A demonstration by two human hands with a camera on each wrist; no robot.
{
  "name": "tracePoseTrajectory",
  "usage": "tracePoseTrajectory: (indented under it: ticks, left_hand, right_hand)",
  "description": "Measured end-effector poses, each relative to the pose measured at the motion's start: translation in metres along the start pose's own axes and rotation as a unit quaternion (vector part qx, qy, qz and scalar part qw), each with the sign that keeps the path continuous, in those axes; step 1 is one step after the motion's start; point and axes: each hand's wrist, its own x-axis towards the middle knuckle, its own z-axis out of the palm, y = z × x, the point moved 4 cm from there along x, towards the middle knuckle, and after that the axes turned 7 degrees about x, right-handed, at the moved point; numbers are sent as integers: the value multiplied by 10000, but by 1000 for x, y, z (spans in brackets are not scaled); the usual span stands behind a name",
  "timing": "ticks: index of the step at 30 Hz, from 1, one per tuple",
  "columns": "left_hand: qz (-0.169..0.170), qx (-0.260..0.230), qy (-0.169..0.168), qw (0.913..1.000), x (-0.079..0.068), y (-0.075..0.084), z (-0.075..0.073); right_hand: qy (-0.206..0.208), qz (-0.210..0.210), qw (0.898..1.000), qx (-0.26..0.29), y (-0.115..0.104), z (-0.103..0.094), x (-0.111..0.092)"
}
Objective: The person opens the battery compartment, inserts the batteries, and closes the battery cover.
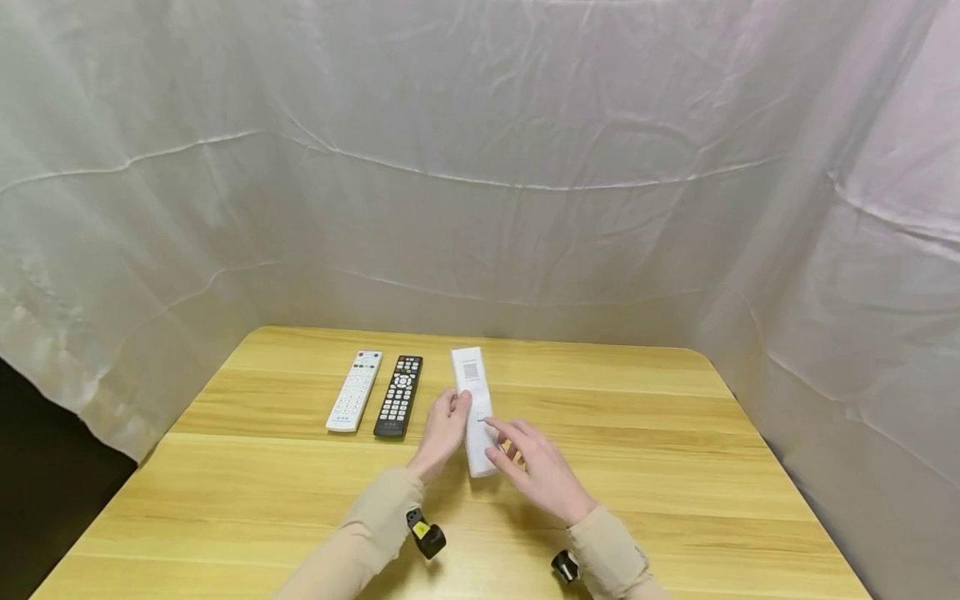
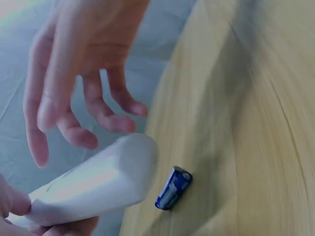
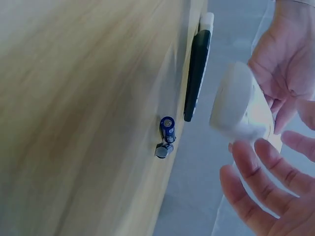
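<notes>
My left hand (image 1: pixel 442 429) grips a white remote control (image 1: pixel 471 367) by its left side, with the thumb on top. The remote's back faces up, showing a printed label near the far end and a small mark near the middle. My right hand (image 1: pixel 543 471) is at the remote's right side, index fingertip right at that mark, its fingers loosely bent and spread. In the left wrist view a blue battery (image 2: pixel 173 188) lies on the table below the remote's near end. Two batteries (image 3: pixel 168 129) show close together in the right wrist view.
To the left on the wooden table (image 1: pixel 225 492) lie a white remote control (image 1: pixel 356 392) and a black remote control (image 1: pixel 398 396), buttons up and side by side. A pale cloth curtain (image 1: pixel 480 233) surrounds the table's back and sides.
</notes>
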Motion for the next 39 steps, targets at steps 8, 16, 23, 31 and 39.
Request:
tracePoseTrajectory:
  ticks: [8, 16, 23, 31, 39]
  left_hand:
    - [81, -631, -42, 9980, -5, 0, -1]
    - [-119, -1141, -83, 9934, -8, -1, -2]
    - [-261, -1349, -233, 9902, -10, -5, -1]
    - [-220, -1338, -475, 9896, -9, -8, 1]
    - [-186, -1358, -627, 9886, -8, -10, 4]
  right_hand:
    - [195, 10, 9977, -642, -4, 3, 4]
    - [464, 15, 9932, -1064, -2, 2, 9]
    - [506, -61, 9952, -838, 0, -1, 13]
    - [68, 403, 9990, -180, 7, -2, 21]
    - [-204, 375, 9986, 311, 13, -2, 26]
